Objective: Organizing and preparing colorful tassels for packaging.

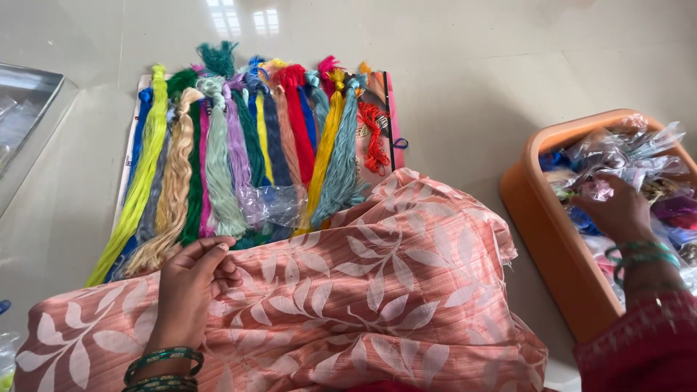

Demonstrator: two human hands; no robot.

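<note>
The left hand (190,279) is laid on a peach cloth with a white leaf print (348,305), its fingers curled narrowly over the cloth's upper edge, which is pinched between them. Several green bangles (163,361) are worn on that wrist. The right hand (617,210) is reached into an orange tub (552,239) at the right, fingers spread loosely over clear plastic packets (624,156); whether a packet is gripped cannot be told. Green bangles are also seen on this wrist, above a red sleeve (639,348).

The cloth is draped across the lap, in the lower middle of the view. Just beyond its upper edge, about twenty thread skeins (239,145) are laid side by side on a white sheet on the floor (472,65): lime, cream, green, pink, lilac, blue, red, yellow and teal among them. One small orange-red bundle (372,134) is set at the row's right end. One clear plastic wrapper (272,203) is lying across the lower ends of the skeins. At the far left, part of one metal tray (25,109) is seen.
</note>
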